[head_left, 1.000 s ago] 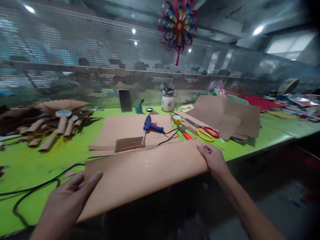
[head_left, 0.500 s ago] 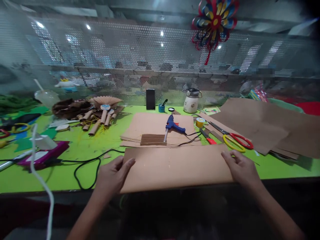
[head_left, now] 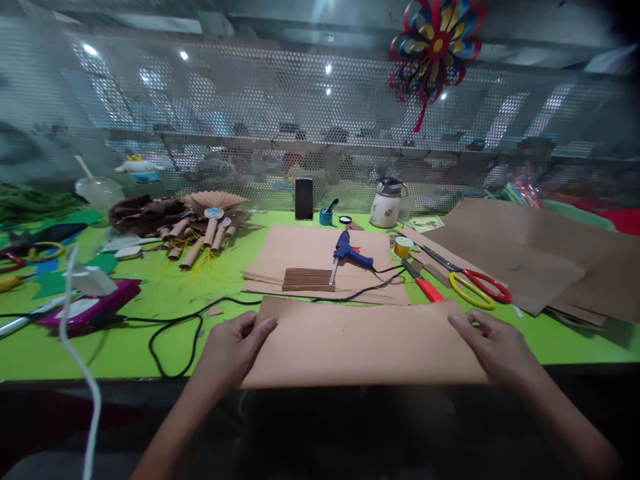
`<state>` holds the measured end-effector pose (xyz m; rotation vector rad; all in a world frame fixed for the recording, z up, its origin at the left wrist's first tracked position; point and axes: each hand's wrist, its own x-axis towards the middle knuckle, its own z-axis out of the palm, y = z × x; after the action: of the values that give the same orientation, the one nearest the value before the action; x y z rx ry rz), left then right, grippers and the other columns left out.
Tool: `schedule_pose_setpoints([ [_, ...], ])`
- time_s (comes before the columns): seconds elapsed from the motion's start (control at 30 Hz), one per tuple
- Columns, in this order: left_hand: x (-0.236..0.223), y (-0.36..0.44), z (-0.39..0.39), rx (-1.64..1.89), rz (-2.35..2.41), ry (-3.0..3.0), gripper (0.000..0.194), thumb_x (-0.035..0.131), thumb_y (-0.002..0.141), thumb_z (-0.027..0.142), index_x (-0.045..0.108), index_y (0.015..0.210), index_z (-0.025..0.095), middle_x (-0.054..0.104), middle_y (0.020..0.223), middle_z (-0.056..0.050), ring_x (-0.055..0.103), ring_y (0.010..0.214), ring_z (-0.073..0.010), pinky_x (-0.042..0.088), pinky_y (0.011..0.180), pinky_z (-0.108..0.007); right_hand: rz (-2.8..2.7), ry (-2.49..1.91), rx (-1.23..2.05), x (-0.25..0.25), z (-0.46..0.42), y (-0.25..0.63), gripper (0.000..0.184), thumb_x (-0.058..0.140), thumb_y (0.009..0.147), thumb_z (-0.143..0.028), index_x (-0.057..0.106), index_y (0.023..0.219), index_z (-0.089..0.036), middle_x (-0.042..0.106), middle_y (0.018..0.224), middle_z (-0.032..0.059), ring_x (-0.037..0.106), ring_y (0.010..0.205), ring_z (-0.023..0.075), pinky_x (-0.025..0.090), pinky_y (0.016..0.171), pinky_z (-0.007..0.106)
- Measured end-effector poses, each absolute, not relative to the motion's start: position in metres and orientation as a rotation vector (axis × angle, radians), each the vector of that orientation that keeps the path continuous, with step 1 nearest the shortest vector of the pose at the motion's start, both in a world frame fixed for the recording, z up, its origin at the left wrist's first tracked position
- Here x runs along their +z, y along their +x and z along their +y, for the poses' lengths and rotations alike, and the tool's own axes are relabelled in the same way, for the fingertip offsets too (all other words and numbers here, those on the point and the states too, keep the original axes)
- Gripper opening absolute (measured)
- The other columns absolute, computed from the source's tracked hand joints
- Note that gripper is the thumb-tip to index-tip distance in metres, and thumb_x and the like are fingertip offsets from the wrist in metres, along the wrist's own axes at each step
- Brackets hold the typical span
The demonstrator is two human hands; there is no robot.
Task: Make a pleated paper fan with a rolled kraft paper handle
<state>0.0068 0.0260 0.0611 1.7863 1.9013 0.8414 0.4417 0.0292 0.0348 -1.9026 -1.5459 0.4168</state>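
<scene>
A tan sheet of paper (head_left: 360,343) lies flat at the front edge of the green table (head_left: 125,347). My left hand (head_left: 230,350) grips the sheet's left end and my right hand (head_left: 497,347) grips its right end, fingers on top. Just behind the sheet lie a pleated brown paper strip (head_left: 309,279) and a blue glue gun (head_left: 347,251) on another tan sheet (head_left: 300,250). Red and yellow scissors (head_left: 470,283) lie near my right hand.
A black cable (head_left: 173,333) loops left of my left hand. Rolled paper fans (head_left: 200,227) are piled at the back left, larger brown sheets (head_left: 530,253) at the right. A white jar (head_left: 386,207), a phone (head_left: 303,198) and a perforated screen (head_left: 250,120) stand behind.
The view swung left and levelled. The sheet, skewed a second ago, now lies square to the table's front edge, and both hands hold its ends a little nearer to me.
</scene>
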Motion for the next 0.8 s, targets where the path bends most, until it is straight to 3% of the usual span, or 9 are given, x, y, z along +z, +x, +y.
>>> schedule_pose_setpoints([
  [0.37,0.060,-0.001,0.032,0.310,2.126,2.068,0.043,0.035,0.086,0.058,0.046,0.063,0.023,0.054,0.056,-0.001,0.052,0.056,-0.0200,0.027,0.054,-0.028,-1.742,-1.944,0.181,0.037,0.035,0.434,0.043,0.047,0.085,-0.056,0.044,0.058,-0.023,0.045,0.051,-0.0021,0.046,0.051,0.0160,0.031,0.053,0.028],
  [0.63,0.066,-0.003,0.045,0.033,2.130,2.078,0.046,0.032,0.090,0.056,0.065,0.080,0.025,0.068,0.074,-0.010,0.062,0.071,-0.0294,0.032,0.059,-0.032,-1.985,-2.143,0.152,0.049,0.043,0.428,0.037,0.042,0.094,-0.043,0.051,0.066,-0.021,0.064,0.067,0.0070,0.056,0.063,0.0207,0.026,0.056,0.029],
  [0.8,0.074,0.001,0.046,-0.035,2.146,2.078,0.045,0.033,0.090,0.053,0.069,0.084,0.025,0.071,0.079,-0.013,0.065,0.077,-0.0331,0.035,0.062,-0.034,-2.055,-2.251,0.126,0.055,0.043,0.424,0.036,0.043,0.098,-0.040,0.058,0.072,-0.020,0.071,0.078,0.0107,0.064,0.073,0.0235,0.028,0.059,0.029],
])
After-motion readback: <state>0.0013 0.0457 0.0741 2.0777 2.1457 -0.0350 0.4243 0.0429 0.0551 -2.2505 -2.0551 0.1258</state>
